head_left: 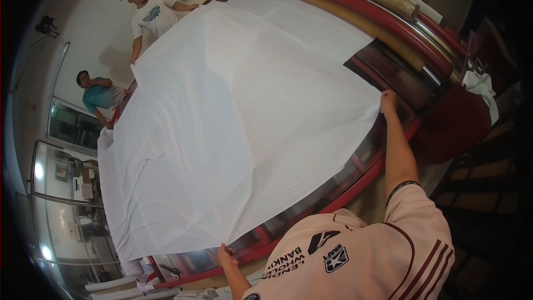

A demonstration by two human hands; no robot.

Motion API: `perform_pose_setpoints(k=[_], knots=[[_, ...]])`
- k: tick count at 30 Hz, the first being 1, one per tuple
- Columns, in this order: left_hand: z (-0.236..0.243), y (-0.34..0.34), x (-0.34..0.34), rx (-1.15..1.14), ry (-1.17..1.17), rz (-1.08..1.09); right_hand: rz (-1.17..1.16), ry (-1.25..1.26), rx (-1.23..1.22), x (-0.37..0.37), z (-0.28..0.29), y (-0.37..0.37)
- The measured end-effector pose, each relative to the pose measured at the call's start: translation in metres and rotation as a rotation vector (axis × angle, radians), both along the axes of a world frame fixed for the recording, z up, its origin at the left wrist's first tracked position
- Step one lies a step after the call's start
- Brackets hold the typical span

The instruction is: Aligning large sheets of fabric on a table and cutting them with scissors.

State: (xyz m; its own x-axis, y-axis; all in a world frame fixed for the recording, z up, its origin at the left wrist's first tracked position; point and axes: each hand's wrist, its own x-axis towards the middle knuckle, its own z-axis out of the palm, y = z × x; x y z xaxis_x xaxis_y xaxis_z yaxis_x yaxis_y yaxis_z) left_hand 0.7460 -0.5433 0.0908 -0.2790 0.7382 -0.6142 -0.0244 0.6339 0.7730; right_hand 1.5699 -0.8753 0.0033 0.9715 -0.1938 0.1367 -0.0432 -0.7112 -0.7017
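Observation:
A wide white fabric sheet (244, 116) lies spread over a red-framed machine bed, with soft wrinkles across its left half. At the near edge of the sheet, my left hand (226, 255) is closed, pinching the cloth. My right arm reaches forward, and my right hand (388, 101) grips the sheet's right corner close to the rollers. Between my two hands the edge runs fairly straight. Across from me a person in a white T-shirt (158, 18) holds the far edge with both hands.
Long rollers (355, 5) in a red frame run along the far right side. The red bed rail (355, 180) passes in front of me. Scissors (170, 270) lie near the lower left corner. Another person in a teal shirt (102, 97) stands at the left, and white cloth (482, 90) hangs at the right.

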Motion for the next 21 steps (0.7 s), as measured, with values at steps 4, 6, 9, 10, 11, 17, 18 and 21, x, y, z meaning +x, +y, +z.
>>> perform_pose_setpoints(k=[4,6,9,10,11,17,18,21], knots=[[-0.015,-0.004,0.0,-0.045,0.042,0.02,0.041,0.048,-0.093,-0.003,-0.007,0.005],[-0.018,-0.004,0.001,-0.048,0.041,0.001,0.058,0.046,-0.102,-0.01,0.003,0.009],[-0.018,-0.005,0.005,-0.046,0.057,-0.001,0.035,0.1,-0.17,-0.021,0.029,0.016],[-0.017,-0.006,0.008,-0.031,0.069,0.011,0.037,0.103,-0.208,-0.024,0.038,0.019],[-0.015,-0.007,0.01,-0.033,0.072,0.011,0.035,0.113,-0.209,-0.026,0.046,0.021],[-0.003,-0.011,0.025,-0.01,0.196,-0.022,0.054,0.251,-0.34,-0.029,0.066,0.037],[-0.002,-0.011,0.026,-0.022,0.194,-0.033,0.053,0.208,-0.38,-0.029,0.066,0.041],[-0.001,-0.008,0.028,-0.034,0.203,-0.039,0.109,0.065,-0.45,-0.028,0.066,0.062]])
